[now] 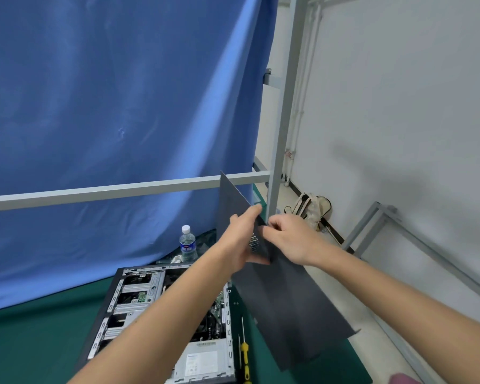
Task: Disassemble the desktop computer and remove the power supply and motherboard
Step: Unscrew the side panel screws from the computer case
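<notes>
I count two hands, left hand [240,239] and right hand [291,239], one dark side panel [291,300], one open computer case [161,314], one water bottle [188,245], two screwdrivers [245,353], one bag [311,209]

1. A blue curtain [108,106] hangs across the back and left, its lower edge falling onto a green tabletop [39,342].
2. A grey metal frame stands in front of it: a horizontal bar [94,191] crosses the curtain, meeting an upright post [286,92] on the right.
3. Right of the post is a plain white wall [399,106], with thin white pipes [302,92] running down its corner.
4. A pale floor [344,275] lies below the wall.
5. Another grey metal frame [377,217] leans against the wall, near a beige bag [311,209] on the floor.
6. A soft shadow falls across the wall.
</notes>
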`<state>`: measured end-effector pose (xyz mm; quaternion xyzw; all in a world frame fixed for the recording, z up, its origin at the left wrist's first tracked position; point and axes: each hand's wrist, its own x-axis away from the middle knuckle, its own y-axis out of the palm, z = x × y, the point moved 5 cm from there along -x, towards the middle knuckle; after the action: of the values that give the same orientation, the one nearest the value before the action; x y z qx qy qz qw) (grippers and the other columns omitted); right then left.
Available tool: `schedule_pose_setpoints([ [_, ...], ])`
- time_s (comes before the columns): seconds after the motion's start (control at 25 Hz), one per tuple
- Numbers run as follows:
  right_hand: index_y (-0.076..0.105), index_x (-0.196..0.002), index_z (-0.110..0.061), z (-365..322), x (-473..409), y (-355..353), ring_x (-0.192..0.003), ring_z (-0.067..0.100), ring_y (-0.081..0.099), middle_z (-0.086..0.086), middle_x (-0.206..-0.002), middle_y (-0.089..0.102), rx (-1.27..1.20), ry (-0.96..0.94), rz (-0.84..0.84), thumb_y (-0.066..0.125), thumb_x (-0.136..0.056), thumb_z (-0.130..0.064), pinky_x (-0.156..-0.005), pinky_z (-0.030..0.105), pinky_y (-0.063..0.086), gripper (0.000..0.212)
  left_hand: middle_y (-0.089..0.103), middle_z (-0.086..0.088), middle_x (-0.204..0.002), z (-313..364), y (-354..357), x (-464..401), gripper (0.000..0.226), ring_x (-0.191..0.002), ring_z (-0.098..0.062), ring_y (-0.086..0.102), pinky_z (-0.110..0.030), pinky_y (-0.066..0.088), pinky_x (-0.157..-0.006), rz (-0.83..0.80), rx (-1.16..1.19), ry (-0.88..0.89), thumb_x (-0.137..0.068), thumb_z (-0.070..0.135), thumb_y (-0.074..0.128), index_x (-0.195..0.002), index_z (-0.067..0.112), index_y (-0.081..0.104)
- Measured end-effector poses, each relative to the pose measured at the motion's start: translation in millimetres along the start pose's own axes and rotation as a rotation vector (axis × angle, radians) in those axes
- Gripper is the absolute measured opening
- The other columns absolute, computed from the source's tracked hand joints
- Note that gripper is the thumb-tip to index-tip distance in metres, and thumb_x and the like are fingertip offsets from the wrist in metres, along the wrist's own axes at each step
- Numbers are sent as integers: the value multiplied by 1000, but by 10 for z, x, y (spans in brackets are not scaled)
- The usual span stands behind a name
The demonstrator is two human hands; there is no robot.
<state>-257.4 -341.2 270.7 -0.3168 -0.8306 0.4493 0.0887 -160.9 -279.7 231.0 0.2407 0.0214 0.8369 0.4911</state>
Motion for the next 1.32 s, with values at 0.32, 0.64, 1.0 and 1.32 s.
schedule_pose_setpoints([
  [0.32,48,-74,-16,312,273,436,-59,7,43,-10,-64,48,-144,71,-115,43,-95,-54,-58,28,35,44,58,-13,-57,-235,-80,23,31,-45,-26,62,-44,57,-51,69,-5,66,-93,3,34,-75,0,58],
  [0.64,43,-81,-26,660,349,727,-54,4,43,-5,-64,50,-98,152,-24,40,-103,-36,-54,27,33,25,58,-23,-99,-529,-93,-351,24,-67,-31,67,-40,57,-55,-88,-109,26,-102,11,40,-108,-5,57],
  [1.0,42,-85,-22,877,187,1380,-47,3,43,-6,-61,52,-40,268,-82,35,-104,-36,-46,21,33,25,66,-14,-89,-931,-483,-756,23,-69,-26,69,-39,58,-57,-86,-105,-54,-105,13,41,-103,0,60],
  [1.32,44,-91,-17,1067,119,1800,-52,7,41,-4,-66,54,-26,367,-137,34,-105,-34,-53,28,34,24,70,-17,-105,-1252,-745,-1112,24,-76,-27,70,-36,57,-58,-149,-122,-142,-105,14,42,-113,4,62],
])
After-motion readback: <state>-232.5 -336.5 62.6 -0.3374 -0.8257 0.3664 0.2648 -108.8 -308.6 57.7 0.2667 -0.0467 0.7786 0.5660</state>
